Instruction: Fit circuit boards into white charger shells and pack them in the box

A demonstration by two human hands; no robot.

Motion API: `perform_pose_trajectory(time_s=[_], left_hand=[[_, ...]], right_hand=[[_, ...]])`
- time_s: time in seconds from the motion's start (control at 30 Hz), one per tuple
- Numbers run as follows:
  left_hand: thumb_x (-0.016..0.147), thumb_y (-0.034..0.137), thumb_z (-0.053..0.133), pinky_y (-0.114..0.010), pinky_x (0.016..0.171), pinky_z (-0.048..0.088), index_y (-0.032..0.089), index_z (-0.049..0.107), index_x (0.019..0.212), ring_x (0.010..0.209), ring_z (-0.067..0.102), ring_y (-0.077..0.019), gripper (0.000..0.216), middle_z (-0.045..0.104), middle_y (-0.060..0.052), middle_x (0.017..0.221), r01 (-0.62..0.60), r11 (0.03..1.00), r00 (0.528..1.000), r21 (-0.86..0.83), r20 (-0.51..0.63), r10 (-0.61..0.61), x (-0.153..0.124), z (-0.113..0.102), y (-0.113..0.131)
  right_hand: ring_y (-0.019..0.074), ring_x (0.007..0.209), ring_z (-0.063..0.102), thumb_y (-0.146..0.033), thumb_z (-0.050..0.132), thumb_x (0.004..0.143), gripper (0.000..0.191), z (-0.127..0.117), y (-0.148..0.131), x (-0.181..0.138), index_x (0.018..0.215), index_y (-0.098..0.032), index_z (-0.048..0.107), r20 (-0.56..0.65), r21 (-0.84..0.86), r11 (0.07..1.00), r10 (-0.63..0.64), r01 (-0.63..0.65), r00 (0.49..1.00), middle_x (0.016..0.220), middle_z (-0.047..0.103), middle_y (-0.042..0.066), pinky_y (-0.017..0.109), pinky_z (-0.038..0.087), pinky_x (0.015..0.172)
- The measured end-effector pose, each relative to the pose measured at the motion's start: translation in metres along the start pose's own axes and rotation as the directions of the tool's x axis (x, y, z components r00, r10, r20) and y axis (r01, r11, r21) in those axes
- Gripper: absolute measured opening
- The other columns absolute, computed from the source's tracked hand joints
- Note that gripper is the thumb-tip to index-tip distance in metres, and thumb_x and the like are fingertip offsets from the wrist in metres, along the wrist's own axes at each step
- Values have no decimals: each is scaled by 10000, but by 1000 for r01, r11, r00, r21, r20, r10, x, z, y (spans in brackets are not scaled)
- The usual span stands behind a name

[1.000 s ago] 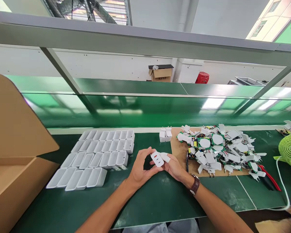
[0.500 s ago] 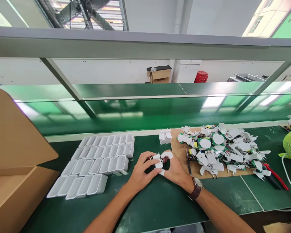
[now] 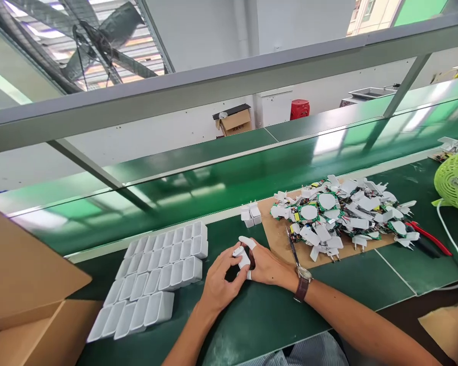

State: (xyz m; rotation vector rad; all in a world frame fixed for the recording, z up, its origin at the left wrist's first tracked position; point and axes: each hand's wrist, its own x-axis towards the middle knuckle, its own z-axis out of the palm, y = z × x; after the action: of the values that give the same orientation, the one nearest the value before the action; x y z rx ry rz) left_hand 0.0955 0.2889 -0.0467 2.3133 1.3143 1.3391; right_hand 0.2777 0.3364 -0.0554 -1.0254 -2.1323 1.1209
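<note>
Between my two hands, above the green bench, is a small white plastic housing (image 3: 243, 258). My left hand (image 3: 218, 278) pinches it from the left with thumb and fingers. From the other side my right hand (image 3: 269, 264) closes on it; its thumb and index finger wear white coverings. What lies inside the housing is hidden. Just beyond the hands stand two white housings with plug parts on top (image 3: 251, 214). Rows of open white housings (image 3: 158, 307) fill the bench on the left. Right of my hands lies a pile of green circuit boards with white plastic parts (image 3: 327, 201).
A brown cardboard sheet (image 3: 277, 239) lies under the pile, with a slim dark tool (image 3: 292, 246) by my right wrist. Red-handled pliers (image 3: 431, 239) and a green fan (image 3: 456, 180) are at the right. An open cardboard box (image 3: 57, 338) stands at the left.
The view has tilted and shifted. The white housing has turned between my fingers, showing a plainer side, and my right index finger has straightened along its top.
</note>
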Motion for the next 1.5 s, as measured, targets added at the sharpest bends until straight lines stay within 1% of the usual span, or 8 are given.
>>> perform_pose_trajectory(time_s=[0.27,0.53,0.77,0.87,1.03,1.17,1.33,1.5], left_hand=[[884,305,727,-397,817,669,231,653,968,1050,748,-251,135,723,-107,1222,215,977,944,11,255,-211,17,-14,-7],[763,394,788,-442,801,659,201,689,906,856,771,-258,260,772,-85,1022,396,918,897,27,201,-393,95,-2,-65],[743,504,813,-452,867,655,180,711,937,967,779,-270,391,772,-125,1156,400,916,896,-35,226,-382,115,14,-67],[747,550,810,-508,1011,595,194,733,1034,1123,736,-298,464,700,-146,1355,401,916,902,-27,184,-389,114,-16,-60],[853,592,728,-529,1058,556,225,714,1132,1170,707,-307,461,683,-125,1385,389,902,921,186,-79,-380,99,-112,-41],[854,617,726,-573,990,579,269,761,964,1210,674,-374,366,711,-102,1331,208,856,950,473,110,-292,49,-154,-34],[912,430,678,-675,996,531,260,728,786,1406,501,-463,218,675,-129,1383,-89,809,952,582,289,-104,-20,-128,-41],[963,313,599,-558,1045,558,255,660,791,1392,552,-349,191,658,-90,1411,-111,932,938,345,346,-17,-17,-67,-26]], right_hand=[[292,1022,656,-262,786,808,914,-8,1,-6,1573,-182,293,10,-109,991,-77,77,997,1280,588,144,431,567,854],[234,824,643,-311,664,946,645,-24,2,-15,1517,-194,387,-68,-367,926,-124,91,990,1120,632,76,371,547,700],[269,922,687,-293,609,978,501,-27,3,-16,1452,-170,502,12,-517,837,-203,180,979,1263,646,121,401,550,802],[272,937,679,-290,606,981,450,-25,6,-16,1406,-156,543,32,-519,828,-230,213,973,1248,649,126,410,543,832],[273,950,632,-285,537,1018,316,-16,16,-15,1307,-173,599,39,-520,809,-300,275,953,1210,639,129,426,516,846],[284,989,602,-268,513,1033,256,-7,25,-13,1230,-166,640,70,-537,785,-323,309,944,1173,634,135,440,495,874],[282,971,612,-250,556,1007,239,-10,23,-12,1208,-159,649,85,-555,769,-328,318,941,1160,652,138,436,504,869],[256,969,660,-247,597,999,246,-18,6,-13,1222,-156,641,41,-546,793,-298,271,954,1178,679,121,401,540,879]])
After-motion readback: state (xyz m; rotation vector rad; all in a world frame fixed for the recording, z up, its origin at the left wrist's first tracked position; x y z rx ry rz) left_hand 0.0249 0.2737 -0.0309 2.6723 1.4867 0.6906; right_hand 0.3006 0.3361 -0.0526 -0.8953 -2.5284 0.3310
